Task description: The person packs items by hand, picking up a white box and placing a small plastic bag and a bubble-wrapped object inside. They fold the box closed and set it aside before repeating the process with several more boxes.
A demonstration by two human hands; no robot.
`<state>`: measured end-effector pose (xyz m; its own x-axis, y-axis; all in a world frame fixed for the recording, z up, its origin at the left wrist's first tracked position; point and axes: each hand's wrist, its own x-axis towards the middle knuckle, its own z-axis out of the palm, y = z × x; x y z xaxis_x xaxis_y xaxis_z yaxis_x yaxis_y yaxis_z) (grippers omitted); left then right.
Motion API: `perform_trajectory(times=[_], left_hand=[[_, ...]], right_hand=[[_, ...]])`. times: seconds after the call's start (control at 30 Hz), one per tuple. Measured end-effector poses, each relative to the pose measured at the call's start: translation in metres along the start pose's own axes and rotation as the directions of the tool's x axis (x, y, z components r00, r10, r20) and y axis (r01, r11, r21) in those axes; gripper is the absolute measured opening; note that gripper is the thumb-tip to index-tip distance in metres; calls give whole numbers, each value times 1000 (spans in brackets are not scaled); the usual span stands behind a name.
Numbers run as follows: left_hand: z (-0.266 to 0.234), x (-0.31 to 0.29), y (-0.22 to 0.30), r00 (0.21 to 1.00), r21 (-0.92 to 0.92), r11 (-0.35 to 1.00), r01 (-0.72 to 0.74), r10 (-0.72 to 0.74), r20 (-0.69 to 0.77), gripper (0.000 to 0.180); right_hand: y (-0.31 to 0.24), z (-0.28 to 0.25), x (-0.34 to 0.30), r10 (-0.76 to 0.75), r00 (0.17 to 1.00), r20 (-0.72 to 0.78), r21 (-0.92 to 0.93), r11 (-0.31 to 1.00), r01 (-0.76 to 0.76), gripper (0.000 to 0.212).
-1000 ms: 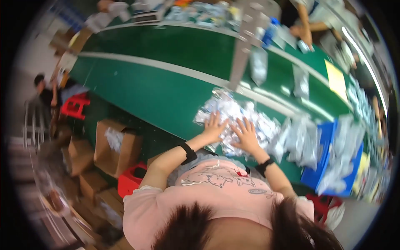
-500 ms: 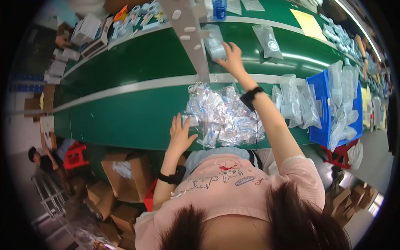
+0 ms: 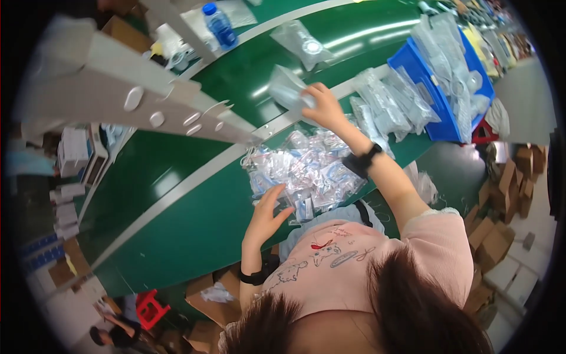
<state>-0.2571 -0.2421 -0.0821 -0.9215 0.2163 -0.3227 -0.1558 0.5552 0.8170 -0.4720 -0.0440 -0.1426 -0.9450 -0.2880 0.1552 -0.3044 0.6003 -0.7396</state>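
Over the green work table, my right hand grips the near end of a clear bubble-wrap bag with something pale inside. This bag is by the metal rail, beyond a heap of small clear plastic bags holding white and blue parts. At the heap's near left edge hovers my left hand, fingers apart, holding nothing; whether its fingertips touch the bags I cannot tell. Another bubble-wrap bag, with a round pale part inside, lies farther off on the green surface.
Several filled bubble-wrap bags lie right of the heap, beside a blue bin with more. A metal post rises at left. Beyond stands a blue-capped bottle. Cardboard boxes and a red stool are on the floor; a person sits low left.
The head view has turned and shifted rightward. My right hand has closed on the bubble-wrap bag and drawn it nearer to the heap. My left hand stays open by the heap.
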Motion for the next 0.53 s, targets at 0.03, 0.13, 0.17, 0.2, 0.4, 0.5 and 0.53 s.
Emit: perform_trajectory(times=[0.03,0.13,0.17,0.2,0.4,0.5,0.53], left_hand=[[-1,10,3,1000,-190,982,16,-15,7,50],[4,85,25,966,-172,954,-245,225,-126,45],[7,118,38,960,-282,921,-268,229,-163,45],[11,159,49,914,-247,896,-370,304,-268,47],[20,375,68,828,272,961,46,116,-549,79],[29,437,49,964,547,815,191,-50,-263,91],[59,444,64,978,566,812,141,-23,-210,91]], right_hand=[[7,-25,-23,49,999,-6,-83,995,-49,38],[30,-59,-69,179,984,-20,-268,947,-178,41],[37,-62,-83,234,972,13,-345,914,-215,43],[43,-66,-99,302,952,44,-423,869,-256,44],[-17,-87,-162,188,971,-148,-297,928,-225,48],[-12,-111,-228,324,913,-249,-251,889,-384,49],[-12,-122,-258,387,875,-292,-225,861,-456,50]])
